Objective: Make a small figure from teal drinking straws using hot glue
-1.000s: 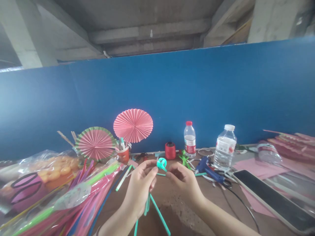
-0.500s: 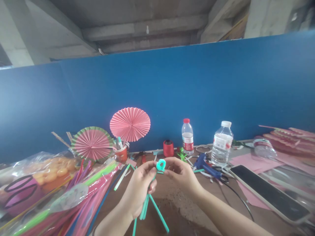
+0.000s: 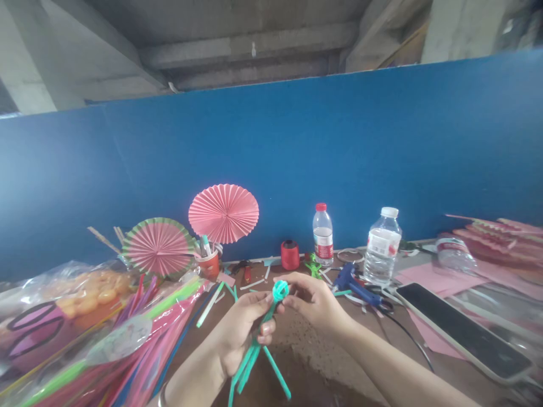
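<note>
Above the brown table (image 3: pixel 318 353), the left hand (image 3: pixel 250 322) has its fingers wrapped closely round a bundle of thin teal strips, with the thumb pressed in near the top; the lower lengths of these teal strips (image 3: pixel 248 364) fan downward below the hand. At their upper end a small, round, looped teal knot (image 3: pixel 280 291) stands between the two hands. The right hand (image 3: pixel 313 299) is curled at the knot's right side, its thumb and forefinger bent close to it with little space between them; whether they pinch it cannot be told. Beyond the hands stand a red spool (image 3: pixel 290 255), a clear plastic bottle with a red cap (image 3: pixel 323 240) and a larger clear bottle with a white cap (image 3: pixel 382 251). A blue glue gun (image 3: pixel 360 291) lies right of the right hand, with a black-screened phone (image 3: pixel 462 330) farther right. To the left, a round pink pleated paper fan (image 3: pixel 223 213) rises near an orange-red cup of pens (image 3: pixel 208 264), beside a pink pleated fan edged in green (image 3: pixel 158 246).
</note>
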Available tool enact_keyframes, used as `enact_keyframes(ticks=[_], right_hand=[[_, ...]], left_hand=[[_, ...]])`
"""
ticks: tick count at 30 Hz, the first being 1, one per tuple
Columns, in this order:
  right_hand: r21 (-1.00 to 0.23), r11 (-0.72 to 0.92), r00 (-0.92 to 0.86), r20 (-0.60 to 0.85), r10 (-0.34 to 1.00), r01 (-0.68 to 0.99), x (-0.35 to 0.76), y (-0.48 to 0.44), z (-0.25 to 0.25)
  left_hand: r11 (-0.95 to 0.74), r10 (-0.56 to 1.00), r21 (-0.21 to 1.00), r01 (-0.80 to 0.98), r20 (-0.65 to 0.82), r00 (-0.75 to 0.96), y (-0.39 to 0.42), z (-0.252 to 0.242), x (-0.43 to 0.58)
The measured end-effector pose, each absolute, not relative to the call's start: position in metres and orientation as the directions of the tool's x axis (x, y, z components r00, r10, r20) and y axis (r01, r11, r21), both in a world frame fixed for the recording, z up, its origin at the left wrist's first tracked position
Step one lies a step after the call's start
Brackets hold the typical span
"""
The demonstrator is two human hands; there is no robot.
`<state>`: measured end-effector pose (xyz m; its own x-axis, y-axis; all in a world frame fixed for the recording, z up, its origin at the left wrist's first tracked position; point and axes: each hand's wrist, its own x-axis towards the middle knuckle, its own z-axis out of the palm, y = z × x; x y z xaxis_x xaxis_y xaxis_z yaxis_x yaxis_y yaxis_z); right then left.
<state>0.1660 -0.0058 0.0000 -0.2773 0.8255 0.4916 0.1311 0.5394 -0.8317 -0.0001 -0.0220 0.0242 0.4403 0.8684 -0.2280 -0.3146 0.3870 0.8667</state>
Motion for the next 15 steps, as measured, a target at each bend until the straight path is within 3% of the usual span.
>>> enact_keyframes(ticks=[4, 7, 9, 11, 15], right_hand=[[-0.829, 0.53, -0.229, 0.488, 0.842, 0.181, 0.162, -0.01, 0.007], [-0.861, 0.464, -0.161, 0.438, 0.884, 0.207, 0.158, -0.012, 0.01], [-0.886, 0.432, -0.143, 0.411, 0.9, 0.171, 0.155, -0.012, 0.01], [-0.907, 0.411, -0.152, 0.394, 0.906, 0.094, 0.152, -0.014, 0.01], [-0.924, 0.373, -0.123, 0.361, 0.924, 0.084, 0.148, -0.019, 0.014]], left_hand=[[0.207, 0.937, 0.969, -0.134, -0.156, 0.314, -0.024, 0.027, 0.003], [-0.142, 0.977, 0.982, 0.128, 0.118, 0.177, -0.028, 0.027, 0.003], [-0.4, 0.917, 0.838, 0.371, 0.37, 0.152, -0.03, 0.024, 0.002], [-0.583, 0.791, 0.579, 0.57, 0.566, 0.233, -0.029, 0.019, -0.001], [-0.696, 0.562, 0.153, 0.702, 0.724, 0.4, -0.024, 0.009, -0.01]])
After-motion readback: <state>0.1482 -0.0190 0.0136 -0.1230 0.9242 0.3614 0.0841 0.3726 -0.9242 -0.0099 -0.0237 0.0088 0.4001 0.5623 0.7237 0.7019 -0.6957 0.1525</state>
